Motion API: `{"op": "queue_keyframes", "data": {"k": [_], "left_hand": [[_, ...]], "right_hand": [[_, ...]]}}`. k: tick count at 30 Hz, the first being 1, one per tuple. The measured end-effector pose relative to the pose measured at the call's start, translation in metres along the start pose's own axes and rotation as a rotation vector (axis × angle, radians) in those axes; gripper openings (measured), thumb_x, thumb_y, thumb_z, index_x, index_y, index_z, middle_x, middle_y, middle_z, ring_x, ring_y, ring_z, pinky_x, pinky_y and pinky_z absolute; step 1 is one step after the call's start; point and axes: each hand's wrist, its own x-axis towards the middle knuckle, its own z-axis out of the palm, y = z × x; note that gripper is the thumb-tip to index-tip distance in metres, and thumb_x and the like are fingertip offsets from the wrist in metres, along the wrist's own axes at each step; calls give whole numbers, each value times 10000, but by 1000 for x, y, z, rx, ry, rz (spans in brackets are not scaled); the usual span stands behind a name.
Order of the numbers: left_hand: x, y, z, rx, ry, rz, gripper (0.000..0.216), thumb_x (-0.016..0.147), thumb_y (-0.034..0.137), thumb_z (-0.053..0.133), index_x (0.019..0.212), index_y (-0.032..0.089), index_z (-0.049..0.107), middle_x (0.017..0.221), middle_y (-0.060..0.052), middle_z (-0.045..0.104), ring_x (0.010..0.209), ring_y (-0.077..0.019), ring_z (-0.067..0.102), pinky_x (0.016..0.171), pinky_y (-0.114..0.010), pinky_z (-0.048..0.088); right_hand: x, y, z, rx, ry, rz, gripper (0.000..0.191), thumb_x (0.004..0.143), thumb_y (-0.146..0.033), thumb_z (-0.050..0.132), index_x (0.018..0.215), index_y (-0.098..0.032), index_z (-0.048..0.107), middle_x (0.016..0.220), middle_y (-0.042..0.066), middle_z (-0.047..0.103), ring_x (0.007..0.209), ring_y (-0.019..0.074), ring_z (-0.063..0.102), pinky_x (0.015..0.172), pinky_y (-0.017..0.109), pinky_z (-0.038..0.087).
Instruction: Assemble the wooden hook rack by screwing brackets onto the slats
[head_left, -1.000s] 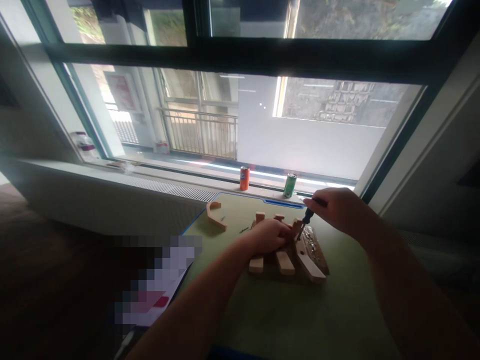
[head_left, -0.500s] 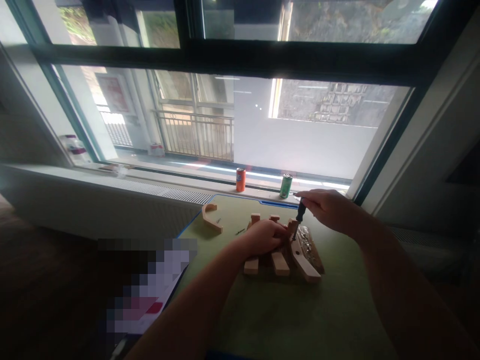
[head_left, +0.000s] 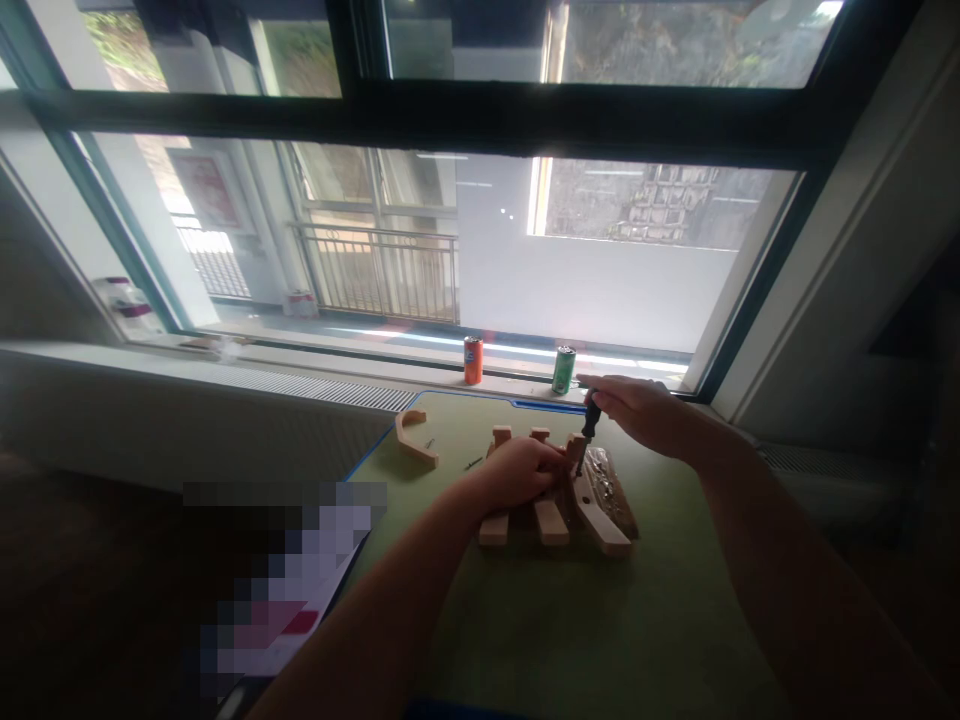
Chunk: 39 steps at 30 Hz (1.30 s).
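Note:
My right hand (head_left: 634, 405) is closed round the handle of a black screwdriver (head_left: 591, 415), whose shaft points down at the upper part of a curved wooden piece (head_left: 600, 522). My left hand (head_left: 521, 472) grips the wooden assembly near that spot, with its fingertips beside the screwdriver's tip. Two more wooden pieces, one at the left (head_left: 494, 530) and one in the middle (head_left: 551, 524), stick out below the hand. A dark hole shows in the curved piece. Just right of it lies a clear bag of metal hardware (head_left: 602, 475). The screwdriver's exact tip is hard to make out.
A loose curved wooden piece (head_left: 409, 440) lies at the table's far left, with a screw (head_left: 473, 463) nearer my left hand. An orange can (head_left: 473, 360) and a green can (head_left: 563, 370) stand on the windowsill. Pixelated papers (head_left: 330, 540) are at the left edge.
The whole view has shifted slightly, so things sit a little further left. Both hands keep their places on the screwdriver and the wooden assembly.

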Motion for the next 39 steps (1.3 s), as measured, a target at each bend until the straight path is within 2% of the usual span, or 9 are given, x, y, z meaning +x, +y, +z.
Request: {"op": "queue_keyframes", "data": {"k": [4, 8, 14, 20, 26, 29, 32, 35, 39], "left_hand": [[-1, 1, -2, 4, 2, 48, 321, 763, 214, 468, 1035, 248, 634, 994, 5, 652, 975, -159, 532, 859, -245, 379], [-1, -1, -1, -2, 3, 45, 322, 765, 207, 461, 1031, 247, 638, 1014, 8, 647, 962, -159, 537, 869, -248, 376], [1, -3, 1, -38, 11, 16, 336, 752, 216, 482, 1055, 234, 625, 1055, 8, 632, 943, -151, 551, 859, -234, 393], [0, 1, 0, -18, 18, 26, 317, 752, 218, 478, 1020, 225, 646, 1032, 7, 641, 1059, -174, 494, 931, -252, 353], [0, 3, -1, -18, 12, 9, 337, 741, 197, 470, 1032, 220, 639, 1015, -2, 645, 961, -166, 539, 894, -259, 379], [0, 5, -2, -18, 8, 0, 345, 735, 185, 463, 1031, 214, 638, 1012, -4, 643, 912, -158, 556, 860, -250, 397], [-2, 6, -3, -19, 1, 14, 339, 729, 172, 462, 1012, 214, 645, 1005, -3, 645, 889, -151, 562, 818, -238, 414], [-3, 6, -4, -16, 13, 51, 328, 732, 170, 465, 999, 214, 650, 971, 2, 655, 875, -145, 563, 803, -234, 415], [-7, 9, -5, -15, 33, 8, 327, 745, 181, 461, 1016, 200, 642, 959, -7, 658, 862, -146, 568, 796, -241, 421]], "right_hand": [[3, 0, 1, -34, 17, 26, 344, 869, -315, 393, 1168, -228, 539, 918, 66, 666, 723, 164, 604, 625, 263, 426], [7, -4, 2, -98, 5, 23, 301, 828, -409, 456, 928, -201, 650, 777, 56, 665, 659, 162, 585, 606, 264, 406], [0, -6, -4, 0, 11, -38, 336, 864, -269, 389, 1152, -216, 556, 1018, 64, 632, 826, 158, 583, 681, 253, 416], [-2, -13, -4, -121, 59, 67, 341, 774, -468, 505, 768, -173, 675, 649, 36, 619, 566, 136, 520, 544, 258, 365], [-10, -24, 33, 238, 244, 217, 394, 862, -338, 382, 1216, -212, 500, 933, 53, 643, 708, 140, 559, 627, 260, 421], [-12, -20, 40, 448, 200, 320, 458, 871, -314, 348, 1322, -238, 349, 1013, 47, 627, 714, 130, 566, 580, 243, 436], [-6, -14, 26, 495, 77, 275, 425, 853, -280, 382, 1272, -215, 414, 998, 53, 632, 708, 118, 568, 576, 227, 440], [4, -12, 5, 314, -49, 211, 300, 797, -338, 494, 1023, -165, 590, 783, 38, 647, 606, 111, 553, 552, 225, 420], [10, -14, -10, 32, -138, 248, 309, 767, -449, 512, 771, -160, 620, 589, 20, 603, 493, 117, 527, 485, 229, 367]]}}
